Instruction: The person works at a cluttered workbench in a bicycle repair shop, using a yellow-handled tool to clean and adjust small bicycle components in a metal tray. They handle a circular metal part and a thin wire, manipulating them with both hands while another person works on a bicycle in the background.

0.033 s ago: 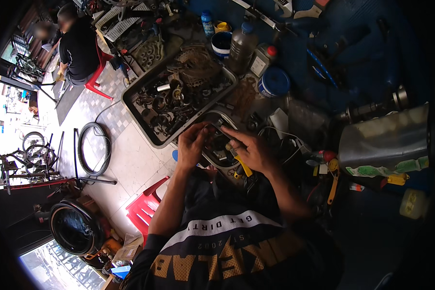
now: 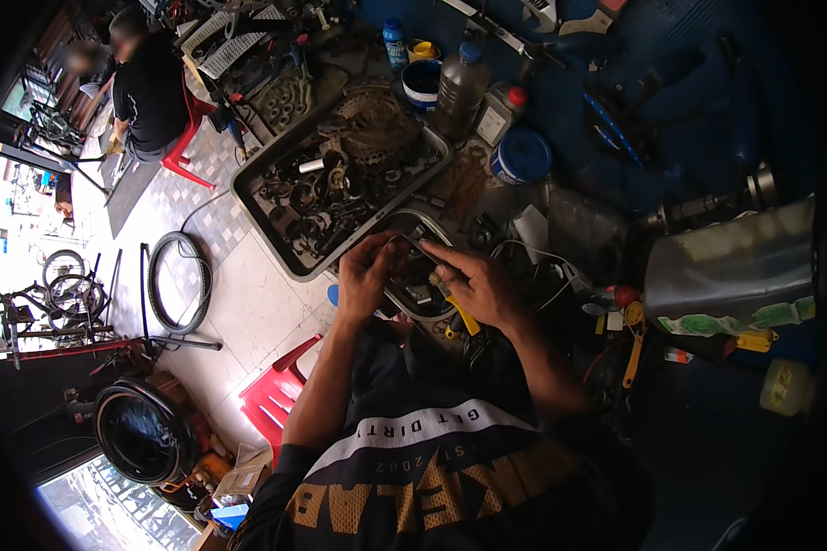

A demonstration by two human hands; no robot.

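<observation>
A slim dark piece (image 2: 414, 245) — rod-like (its far tip hard to make out) — slants from the right fingers (image 2: 457, 259).

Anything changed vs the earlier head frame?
Nothing visibly moved; nothing taken up or let go. Left hand and right hand hold the same fingertip poses, close together. The large grey parts tray, blue-lidded tub and seated co-worker stayed put.

The dark piece (image 2: 397, 241) between the hands (image 2: 366, 275) is too small to tell; the left forearm (image 2: 323, 387) partly hides a red chair (image 2: 268, 402); the top edge crops a wrench (image 2: 543, 14).
</observation>
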